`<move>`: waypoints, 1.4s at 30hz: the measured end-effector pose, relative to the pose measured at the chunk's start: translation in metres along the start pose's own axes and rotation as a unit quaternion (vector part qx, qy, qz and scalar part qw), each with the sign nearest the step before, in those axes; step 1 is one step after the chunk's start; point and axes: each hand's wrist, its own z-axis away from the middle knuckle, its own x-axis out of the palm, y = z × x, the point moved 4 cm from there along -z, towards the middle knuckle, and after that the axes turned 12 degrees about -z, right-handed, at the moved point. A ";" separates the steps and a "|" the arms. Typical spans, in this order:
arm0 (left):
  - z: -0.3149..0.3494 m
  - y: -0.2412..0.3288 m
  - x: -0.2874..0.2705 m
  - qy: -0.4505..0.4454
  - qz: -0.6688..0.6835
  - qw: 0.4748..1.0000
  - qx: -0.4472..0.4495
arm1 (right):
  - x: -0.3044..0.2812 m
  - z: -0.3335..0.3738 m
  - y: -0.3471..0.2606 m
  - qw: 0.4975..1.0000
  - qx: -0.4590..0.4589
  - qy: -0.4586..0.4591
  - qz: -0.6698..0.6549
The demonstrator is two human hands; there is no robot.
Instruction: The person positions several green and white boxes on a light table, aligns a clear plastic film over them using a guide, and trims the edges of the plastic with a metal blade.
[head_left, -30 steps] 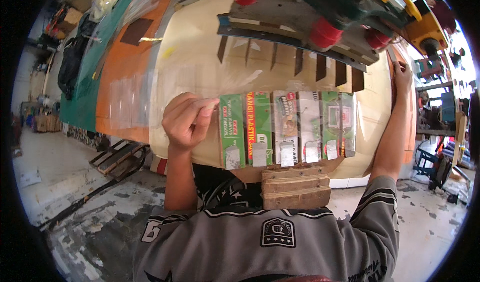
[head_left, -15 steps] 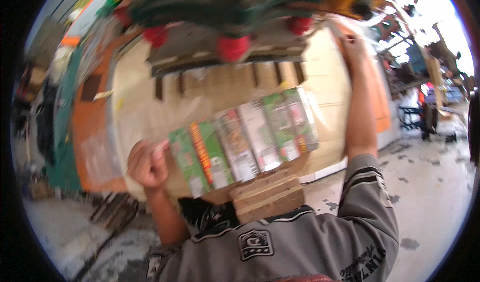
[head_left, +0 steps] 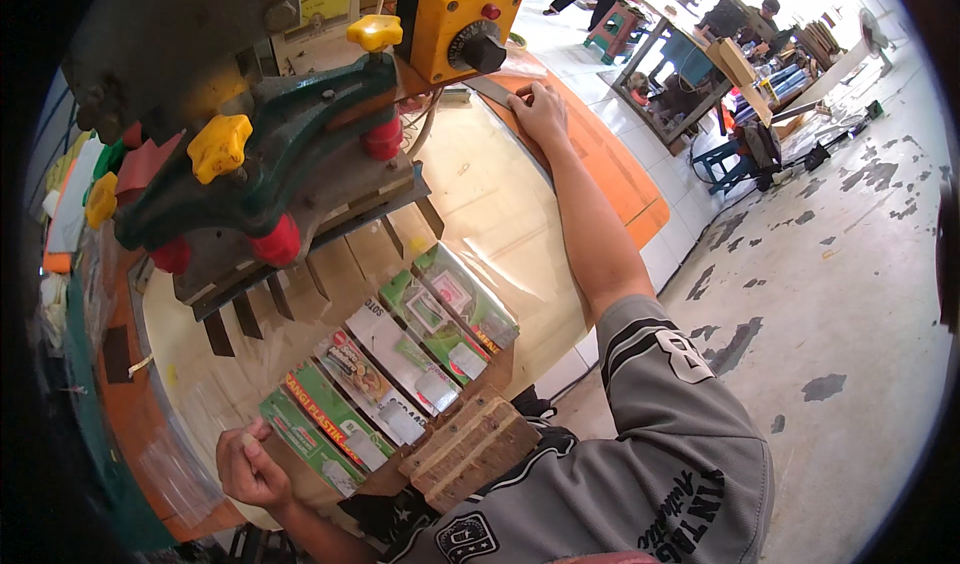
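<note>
A slanted row of several flat printed packages (head_left: 385,364), in green, white and red, lies on a brown board over a cream sheet (head_left: 490,194). My left hand (head_left: 252,469) is closed, fingers curled, by the row's left end; whatever is in it is hidden. At the far right, my outstretched right hand (head_left: 540,114) closes its fingers over the grey metal edge strip (head_left: 490,92) beside the sheet. Above the sheet hangs a green press head (head_left: 270,154) with red feet, yellow knobs and a bar (head_left: 320,234) bearing several dark blades.
A yellow control box (head_left: 462,29) with a black dial sits atop the machine. Its orange table (head_left: 625,189) borders the sheet. A wooden block (head_left: 470,449) lies against the row before my body. A work table (head_left: 670,34) and people are in the background at upper right.
My view has turned to the right and sharpened, so the press and packages appear tilted and farther left. Both hands stay near the same places on the table.
</note>
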 end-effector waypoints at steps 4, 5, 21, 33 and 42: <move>0.003 -0.004 -0.001 -0.007 -0.006 1.000 0.008 | -0.002 -0.001 -0.004 0.999 0.024 -0.025 0.003; 0.003 -0.005 -0.001 -0.012 -0.006 1.000 0.013 | -0.001 -0.001 -0.004 0.999 0.022 -0.025 0.001; -0.002 0.002 -0.001 0.006 -0.011 1.000 -0.009 | 0.004 -0.001 0.000 0.999 -0.033 0.037 0.012; 0.003 -0.001 -0.001 0.018 -0.006 1.000 -0.005 | 0.000 -0.002 -0.001 0.999 -0.026 0.033 0.011; 0.004 -0.001 -0.004 0.009 -0.009 1.000 -0.009 | 0.004 -0.001 -0.001 0.998 -0.042 0.036 0.010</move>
